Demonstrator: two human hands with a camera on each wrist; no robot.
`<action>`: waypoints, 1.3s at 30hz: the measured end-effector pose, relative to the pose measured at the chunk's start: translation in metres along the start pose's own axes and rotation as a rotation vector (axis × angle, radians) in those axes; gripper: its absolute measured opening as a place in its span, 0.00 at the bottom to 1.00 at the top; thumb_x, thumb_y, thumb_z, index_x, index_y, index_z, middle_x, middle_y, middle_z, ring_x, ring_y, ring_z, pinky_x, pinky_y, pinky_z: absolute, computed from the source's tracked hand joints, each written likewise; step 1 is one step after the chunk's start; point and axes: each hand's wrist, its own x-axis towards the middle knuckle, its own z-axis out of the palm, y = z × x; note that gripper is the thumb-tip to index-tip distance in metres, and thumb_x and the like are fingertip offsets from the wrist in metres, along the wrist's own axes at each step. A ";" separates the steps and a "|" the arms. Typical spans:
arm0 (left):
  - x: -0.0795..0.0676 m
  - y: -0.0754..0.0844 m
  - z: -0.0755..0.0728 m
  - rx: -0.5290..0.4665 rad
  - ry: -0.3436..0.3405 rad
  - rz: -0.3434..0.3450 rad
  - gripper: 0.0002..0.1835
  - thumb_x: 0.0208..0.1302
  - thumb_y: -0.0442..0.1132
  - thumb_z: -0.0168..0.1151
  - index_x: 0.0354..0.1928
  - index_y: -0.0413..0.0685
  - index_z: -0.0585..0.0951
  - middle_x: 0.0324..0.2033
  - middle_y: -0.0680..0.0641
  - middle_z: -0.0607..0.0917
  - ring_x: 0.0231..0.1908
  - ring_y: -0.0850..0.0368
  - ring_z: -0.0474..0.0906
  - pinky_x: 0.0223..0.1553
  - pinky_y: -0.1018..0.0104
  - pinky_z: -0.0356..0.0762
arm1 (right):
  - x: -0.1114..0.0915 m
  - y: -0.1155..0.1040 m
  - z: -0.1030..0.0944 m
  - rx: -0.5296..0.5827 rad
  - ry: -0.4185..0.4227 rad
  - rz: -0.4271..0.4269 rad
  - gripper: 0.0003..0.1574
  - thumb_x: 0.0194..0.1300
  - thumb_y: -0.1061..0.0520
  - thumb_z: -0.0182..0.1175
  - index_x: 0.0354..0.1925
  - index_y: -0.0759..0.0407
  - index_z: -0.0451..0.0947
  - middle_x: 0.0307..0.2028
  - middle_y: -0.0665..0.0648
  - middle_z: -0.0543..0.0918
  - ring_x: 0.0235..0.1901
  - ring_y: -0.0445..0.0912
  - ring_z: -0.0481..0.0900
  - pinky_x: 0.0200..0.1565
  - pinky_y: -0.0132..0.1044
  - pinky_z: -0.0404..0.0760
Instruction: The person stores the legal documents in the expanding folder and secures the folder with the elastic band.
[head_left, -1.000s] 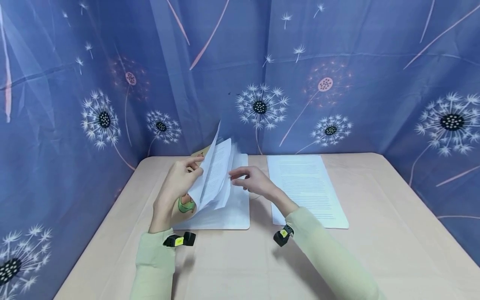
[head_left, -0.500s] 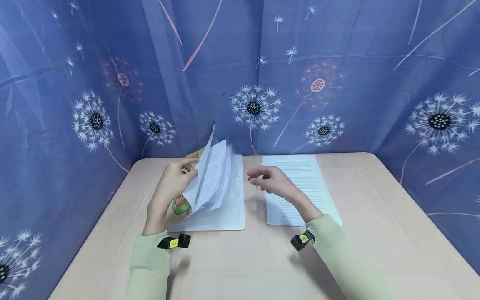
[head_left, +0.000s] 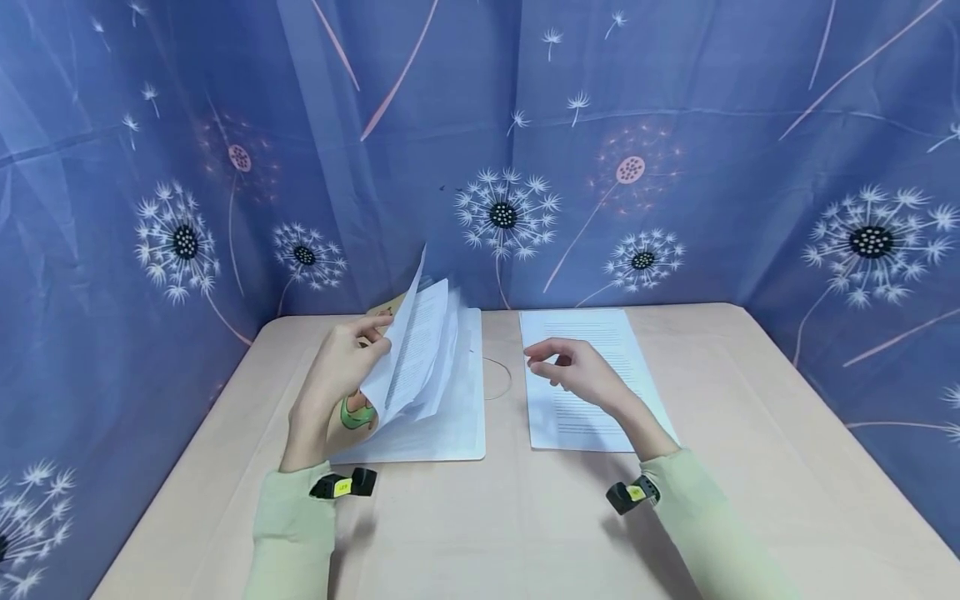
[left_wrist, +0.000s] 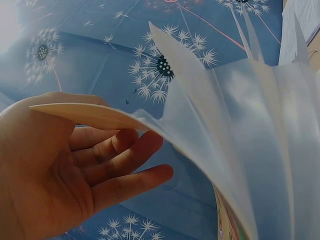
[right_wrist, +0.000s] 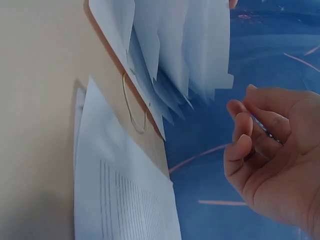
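Note:
A tan-covered folder with a cartoon print lies at the left of the table, its cover and several pockets or leaves lifted. My left hand pinches the raised cover and front leaf; in the left wrist view the cover passes between thumb and fingers, beside translucent pockets. A printed sheet shows among the leaves. To the right, a stack of printed paper lies flat. Over its left part hovers my right hand, fingers loosely bent, holding nothing.
A thin elastic cord loops from the folder's right edge onto the table, between folder and stack. Behind the pink-beige table hangs a blue dandelion-patterned curtain, which also encloses both sides.
My right hand has let go of the elastic cord and moved right from the folder's leaves to above the paper stack. The left hand keeps the cover raised. The view has turned slightly right.

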 end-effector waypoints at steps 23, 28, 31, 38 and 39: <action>0.000 -0.002 0.000 0.001 -0.008 0.007 0.25 0.66 0.37 0.51 0.66 0.51 0.77 0.37 0.43 0.81 0.13 0.63 0.57 0.15 0.67 0.58 | -0.036 0.043 -0.049 -0.034 0.111 0.051 0.22 0.69 0.47 0.61 0.57 0.54 0.80 0.47 0.60 0.84 0.33 0.55 0.78 0.31 0.38 0.77; 0.000 -0.002 0.001 -0.010 -0.012 -0.010 0.26 0.66 0.38 0.51 0.66 0.52 0.77 0.37 0.43 0.81 0.14 0.63 0.58 0.15 0.67 0.58 | -0.038 0.045 -0.059 -0.055 0.117 0.057 0.23 0.70 0.46 0.60 0.58 0.53 0.80 0.49 0.61 0.84 0.34 0.52 0.78 0.33 0.39 0.78; -0.001 -0.002 0.001 -0.005 -0.007 -0.012 0.25 0.66 0.38 0.51 0.66 0.52 0.77 0.37 0.43 0.81 0.15 0.62 0.60 0.16 0.67 0.59 | -0.040 0.047 -0.063 -0.067 0.120 0.053 0.24 0.70 0.45 0.60 0.59 0.53 0.79 0.51 0.63 0.83 0.34 0.53 0.78 0.33 0.38 0.77; 0.000 -0.001 0.001 -0.010 -0.011 -0.016 0.25 0.66 0.38 0.51 0.66 0.51 0.77 0.37 0.43 0.80 0.14 0.62 0.59 0.15 0.67 0.58 | -0.043 0.057 -0.068 -0.101 0.136 0.048 0.24 0.71 0.48 0.59 0.60 0.56 0.78 0.51 0.61 0.84 0.36 0.59 0.78 0.32 0.36 0.77; 0.000 -0.001 0.001 -0.008 -0.012 -0.016 0.25 0.66 0.38 0.51 0.66 0.52 0.77 0.37 0.43 0.80 0.14 0.63 0.58 0.15 0.67 0.58 | -0.043 0.058 -0.069 -0.104 0.140 0.051 0.24 0.71 0.48 0.59 0.60 0.56 0.78 0.51 0.61 0.84 0.36 0.59 0.79 0.32 0.37 0.78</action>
